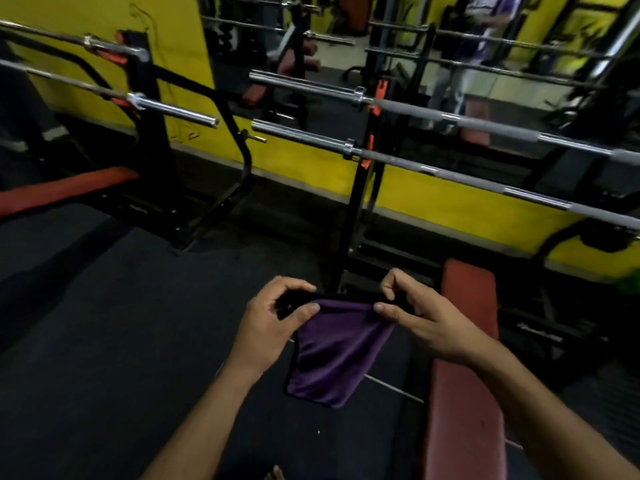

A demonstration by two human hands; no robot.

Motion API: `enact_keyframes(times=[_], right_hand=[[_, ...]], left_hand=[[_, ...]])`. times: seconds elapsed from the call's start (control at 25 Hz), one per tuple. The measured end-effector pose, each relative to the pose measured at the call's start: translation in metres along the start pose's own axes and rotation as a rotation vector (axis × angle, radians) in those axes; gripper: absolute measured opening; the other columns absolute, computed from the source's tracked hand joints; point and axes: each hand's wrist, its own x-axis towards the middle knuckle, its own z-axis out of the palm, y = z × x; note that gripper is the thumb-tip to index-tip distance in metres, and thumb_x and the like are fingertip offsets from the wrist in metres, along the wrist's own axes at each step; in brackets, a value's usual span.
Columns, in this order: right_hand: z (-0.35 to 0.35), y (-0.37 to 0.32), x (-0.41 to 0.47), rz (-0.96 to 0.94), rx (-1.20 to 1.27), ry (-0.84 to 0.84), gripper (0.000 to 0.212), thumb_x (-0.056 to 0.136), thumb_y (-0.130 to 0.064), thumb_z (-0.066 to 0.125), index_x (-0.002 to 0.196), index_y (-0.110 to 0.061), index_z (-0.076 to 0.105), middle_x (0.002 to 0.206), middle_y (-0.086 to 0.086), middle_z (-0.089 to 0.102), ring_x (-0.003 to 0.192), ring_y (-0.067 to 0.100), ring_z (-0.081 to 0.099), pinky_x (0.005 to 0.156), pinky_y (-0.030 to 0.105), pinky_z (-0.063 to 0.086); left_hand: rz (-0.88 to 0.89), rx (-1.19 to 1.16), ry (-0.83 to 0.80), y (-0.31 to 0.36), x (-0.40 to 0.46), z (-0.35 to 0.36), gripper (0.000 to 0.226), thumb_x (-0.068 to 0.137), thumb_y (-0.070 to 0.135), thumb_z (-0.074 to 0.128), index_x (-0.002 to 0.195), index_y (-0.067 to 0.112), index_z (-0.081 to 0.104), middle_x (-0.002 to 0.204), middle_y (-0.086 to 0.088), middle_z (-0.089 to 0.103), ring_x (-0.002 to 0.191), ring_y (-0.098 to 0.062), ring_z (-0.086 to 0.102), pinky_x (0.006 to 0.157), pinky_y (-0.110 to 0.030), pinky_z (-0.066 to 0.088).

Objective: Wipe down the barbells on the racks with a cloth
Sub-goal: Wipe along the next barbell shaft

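Cloth (pixel 332 355) hangs between the two hands, low in front of the person, well apart from the bars. It is purple with a thin black edge, and it looks soft and light, like a floppy towel. It droops down in folds, so it will bend any way and wrap round a bar easily. The left hand (pixel 273 320) pinches one top corner with thumb and curled fingers. The right hand (pixel 419 317) pinches the other top corner the same way. Holding the top edge like this looks like a good way to spread it out or fold it.

The upper barbell (pixel 450 117) and the lower barbell (pixel 450 174) lie across a black rack (pixel 363 188). They are long, round, hard and shiny grey metal, likely heavy and smooth. More bars (pixel 173 110) rest on a rack to the left. A red padded bench (pixel 464 375) sits beside the right arm. The wall (pixel 311 168) behind is yellow.
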Motion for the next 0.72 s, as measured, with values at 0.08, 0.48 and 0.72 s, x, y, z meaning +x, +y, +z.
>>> enact_keyframes(times=[0.08,0.48,0.72], right_hand=[[-0.013,0.0,0.008,0.029,-0.031,0.09,0.023,0.099,-0.042,0.057,0.092,-0.027,0.042,0.08,0.01,0.043,0.071,0.035,0.039,0.063,0.052,0.039],[-0.096,0.064,0.048,0.276,0.395,0.679,0.034,0.09,-0.034,0.074,0.117,-0.017,0.062,0.094,-0.009,0.067,0.079,0.002,0.061,0.065,0.02,0.049],[-0.038,0.174,0.002,0.821,1.269,0.557,0.049,0.088,-0.043,0.064,0.124,-0.01,0.068,0.115,0.015,0.074,0.101,0.027,0.072,0.075,0.033,0.058]], left_hand=[[0.066,0.02,-0.063,0.001,0.036,0.004,0.02,0.081,0.041,0.077,0.097,0.031,0.067,0.098,0.004,0.062,0.095,-0.017,0.062,0.09,-0.05,0.051],[-0.471,-0.238,-0.705,-0.038,0.141,0.118,0.032,0.092,0.027,0.068,0.123,0.018,0.067,0.124,-0.005,0.072,0.117,-0.019,0.066,0.099,-0.03,0.053],[-0.773,-0.279,-0.64,-0.055,0.206,0.191,0.022,0.101,0.028,0.06,0.116,0.015,0.07,0.112,-0.009,0.076,0.105,-0.025,0.072,0.093,-0.039,0.057]])
